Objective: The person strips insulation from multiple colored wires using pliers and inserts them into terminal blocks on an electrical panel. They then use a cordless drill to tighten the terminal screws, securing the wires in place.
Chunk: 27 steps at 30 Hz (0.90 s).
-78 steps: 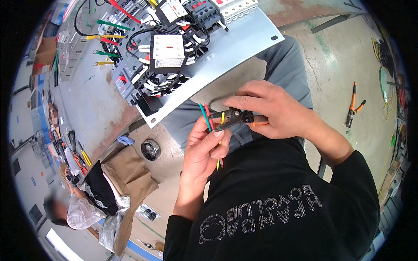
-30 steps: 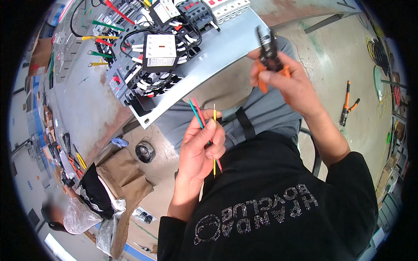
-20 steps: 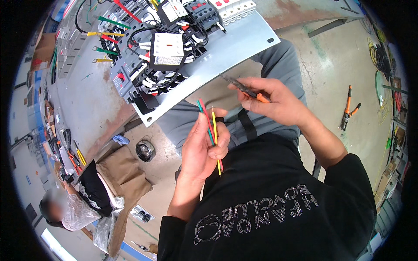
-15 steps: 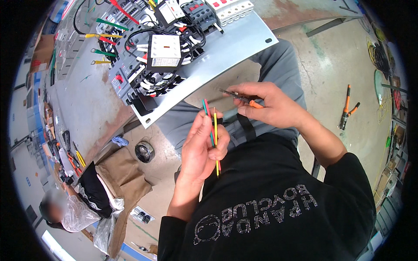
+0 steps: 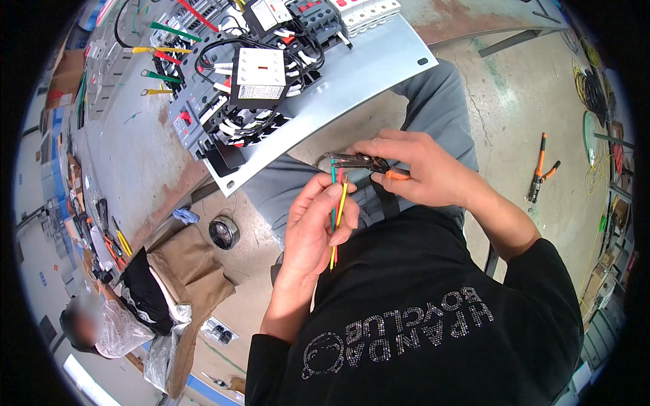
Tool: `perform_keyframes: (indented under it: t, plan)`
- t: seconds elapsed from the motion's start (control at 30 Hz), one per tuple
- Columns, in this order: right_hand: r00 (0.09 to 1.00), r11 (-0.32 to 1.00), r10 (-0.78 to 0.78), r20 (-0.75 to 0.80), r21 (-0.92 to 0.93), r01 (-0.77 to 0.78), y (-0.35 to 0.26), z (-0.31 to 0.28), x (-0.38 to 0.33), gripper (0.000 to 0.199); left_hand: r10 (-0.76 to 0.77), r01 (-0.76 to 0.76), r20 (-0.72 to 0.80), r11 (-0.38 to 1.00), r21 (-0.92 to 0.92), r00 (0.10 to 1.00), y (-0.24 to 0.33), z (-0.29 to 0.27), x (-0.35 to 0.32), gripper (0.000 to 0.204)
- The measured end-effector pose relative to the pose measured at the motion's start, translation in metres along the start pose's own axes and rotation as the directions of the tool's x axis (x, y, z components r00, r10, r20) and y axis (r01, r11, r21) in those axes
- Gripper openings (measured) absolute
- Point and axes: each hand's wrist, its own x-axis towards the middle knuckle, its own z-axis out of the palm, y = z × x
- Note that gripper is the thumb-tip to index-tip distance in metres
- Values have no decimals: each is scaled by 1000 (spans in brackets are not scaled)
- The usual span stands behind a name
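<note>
Short wires, a yellow wire (image 5: pixel 343 194) among them with a green and a red one, stand roughly upright in my left hand (image 5: pixel 310 227), pinched between thumb and fingers. The yellow wire shows a bare copper tip. My right hand (image 5: pixel 426 169) is closed around wire strippers (image 5: pixel 369 163) with dark metal jaws and orange grips. Their jaws reach the top end of the green wire, just above my left fingertips. Whether the jaws bite into it I cannot tell. Both hands are over my lap.
Ahead, a metal mounting plate (image 5: pixel 379 74) carries contactors (image 5: pixel 259 76), breakers and bundled wiring on a worn table (image 5: pixel 128 152). Orange-handled pliers (image 5: pixel 539 169) lie on the floor at right. A wire spool (image 5: pixel 224 233) stands on the floor at left. Another person (image 5: pixel 115 328) is at far left.
The strippers in my right hand have moved left, with their jaws now at the wire tops. My left hand has shifted slightly right, and the wires tilt differently.
</note>
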Motion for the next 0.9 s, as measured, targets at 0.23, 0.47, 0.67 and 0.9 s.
perform_keyframes:
  t: [0.23, 0.47, 0.67, 0.9]
  plan:
    - [981, 987, -143, -133, -89, 132, -3, 4, -5, 57, 63, -63, 18, 998, -14, 998, -3, 2, -1, 19]
    - [972, 971, -207, -115, -145, 190, -9, 7, -7, 57, 130, -128, 69, 991, -35, 989, -6, -3, -2, 20]
    - [977, 979, -187, -100, -98, 177, -10, 2, -8, 58, 113, -106, 90, 991, -86, 989, -7, -6, -4, 19]
    - [985, 986, -165, -50, -15, 165, -11, 2, -8, 56, 126, -122, 106, 992, -43, 986, -5, -6, -3, 21]
